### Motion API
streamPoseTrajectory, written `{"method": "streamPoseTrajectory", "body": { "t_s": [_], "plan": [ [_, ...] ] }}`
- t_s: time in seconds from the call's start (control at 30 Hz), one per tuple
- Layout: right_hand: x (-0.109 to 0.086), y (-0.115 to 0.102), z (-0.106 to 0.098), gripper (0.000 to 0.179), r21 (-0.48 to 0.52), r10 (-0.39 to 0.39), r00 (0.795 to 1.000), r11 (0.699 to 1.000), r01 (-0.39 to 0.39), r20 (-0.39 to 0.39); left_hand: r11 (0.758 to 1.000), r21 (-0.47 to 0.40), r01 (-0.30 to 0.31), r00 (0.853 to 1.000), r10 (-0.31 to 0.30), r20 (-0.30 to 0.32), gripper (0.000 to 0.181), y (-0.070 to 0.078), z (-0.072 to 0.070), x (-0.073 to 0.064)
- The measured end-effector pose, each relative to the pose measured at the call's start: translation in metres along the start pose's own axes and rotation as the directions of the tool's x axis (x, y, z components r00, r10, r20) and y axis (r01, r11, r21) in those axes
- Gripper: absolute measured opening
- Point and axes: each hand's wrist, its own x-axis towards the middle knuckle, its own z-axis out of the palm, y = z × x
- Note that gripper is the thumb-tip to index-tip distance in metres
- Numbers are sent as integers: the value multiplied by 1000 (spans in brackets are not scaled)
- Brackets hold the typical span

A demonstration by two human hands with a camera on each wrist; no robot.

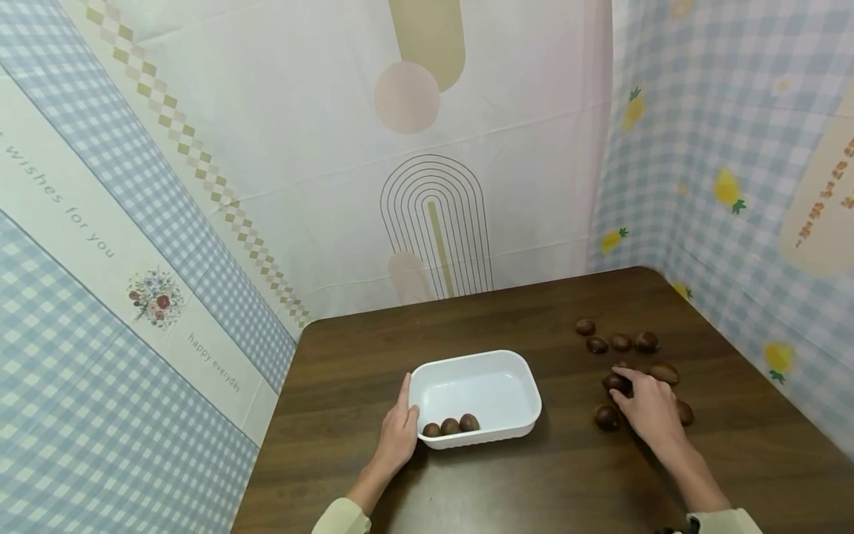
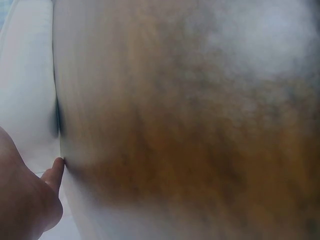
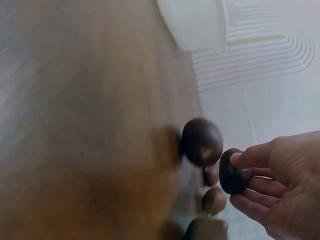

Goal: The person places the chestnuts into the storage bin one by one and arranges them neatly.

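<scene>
My left hand [image 1: 398,432] holds the left end of a white rectangular dish [image 1: 534,404], thumb at the rim and fingers along the outer wall. Three brown chestnuts [image 1: 450,426] lie inside, along its near wall. On the right, my right hand [image 1: 650,406] pinches a dark chestnut [image 3: 233,172] between thumb and fingers. Just left of that hand another chestnut [image 1: 606,417] rests on the table, large in the right wrist view. The left wrist view shows part of my left hand [image 2: 30,192] against the pale dish wall [image 2: 27,75].
Several more chestnuts [image 1: 621,342] are scattered behind the right hand on the brown wooden table [image 1: 347,371]. One chestnut [image 1: 684,412] sits to its right, partly hidden by the hand. Printed cloth [image 1: 534,185] hangs behind the table and along both sides.
</scene>
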Motion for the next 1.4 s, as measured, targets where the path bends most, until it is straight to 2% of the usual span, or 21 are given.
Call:
{"method": "streamPoseTrajectory", "body": {
  "t_s": [0.17, 0.4, 0.6, 0.7, 0.87, 1.1, 1.4],
  "plan": [
    [11, -15, 2, 44, 23, -6, 1000, 1000, 5, 10, 999, -8, 52, 998, -51, 34, 63, 1, 0, 2],
    [28, -38, 9, 43, 47, -40, 999, 998, 39, 5, 999, 39, -4, 1000, 4, -8, 62, -18, 7, 0],
    [39, -59, 18, 43, 56, -87, 996, 995, 86, 2, 998, 2, 68, 997, -68, 42, 63, 2, -1, 2],
    [43, -70, 23, 42, 67, -118, 993, 991, 119, -11, 995, 31, 97, 993, -99, 61, 63, 7, -3, 3],
    [46, -88, 32, 42, 105, -150, 989, 983, 151, -11, 993, 45, 109, 992, -111, 64, 62, 8, -3, 3],
    [46, -112, 47, 42, 146, -171, 985, 976, 165, 34, 993, 34, 114, 991, -116, 69, 62, 8, -4, 4],
    [42, -136, 69, 40, 148, -207, 977, 969, 197, 58, 991, 36, 125, 989, -128, 75, 64, 6, -3, 4]
  ]
}}
